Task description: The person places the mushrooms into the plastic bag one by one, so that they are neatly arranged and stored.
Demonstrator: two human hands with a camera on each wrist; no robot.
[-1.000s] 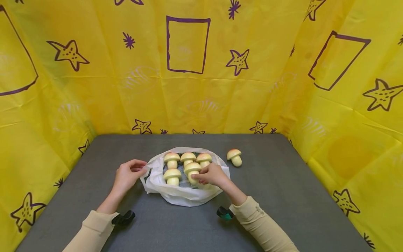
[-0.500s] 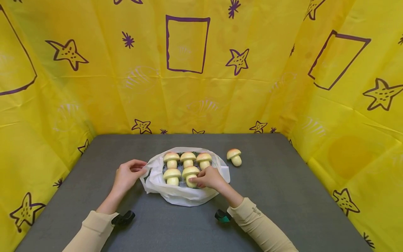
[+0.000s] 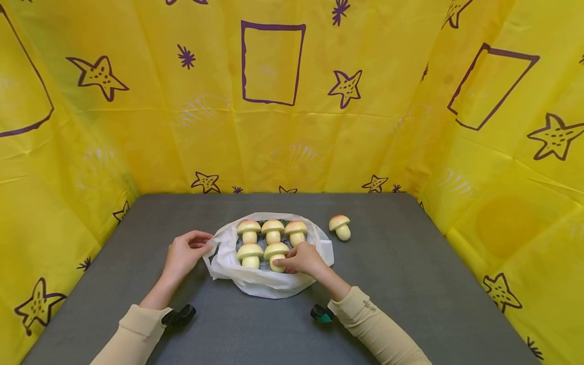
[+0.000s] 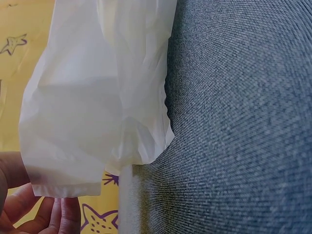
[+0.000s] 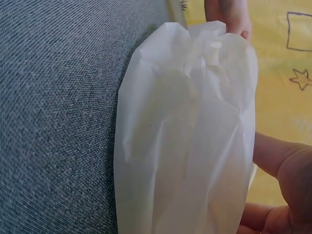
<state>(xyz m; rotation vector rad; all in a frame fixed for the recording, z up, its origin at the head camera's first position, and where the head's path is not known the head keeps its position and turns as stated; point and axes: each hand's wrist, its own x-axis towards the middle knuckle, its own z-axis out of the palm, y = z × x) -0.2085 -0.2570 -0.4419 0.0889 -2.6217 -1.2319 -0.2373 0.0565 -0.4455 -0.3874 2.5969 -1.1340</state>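
A white plastic bag (image 3: 269, 286) lies on the grey table with its mouth spread wide. Inside it sit several toy mushrooms with cream stems and reddish-tinged caps, set in two rows. My right hand (image 3: 304, 261) pinches the stem of the front-row mushroom (image 3: 275, 248) on the right, which lies beside another mushroom (image 3: 249, 252). At the bag's left edge, my left hand (image 3: 186, 252) pinches the rim between thumb and fingers. In the left wrist view the bag (image 4: 78, 107) hangs from those fingers. The right wrist view shows mostly the bag's outer wall (image 5: 185, 136), which hides the held mushroom.
One more mushroom (image 3: 339, 227) lies on the table (image 3: 383, 263) to the right of the bag. Yellow patterned cloth (image 3: 274, 142) walls the table in at the back and both sides. A dark band with a camera sits at each wrist.
The right hand has lowered the mushroom and moved it slightly left, so it now lies in the front row. The left hand has stayed at the bag's rim.
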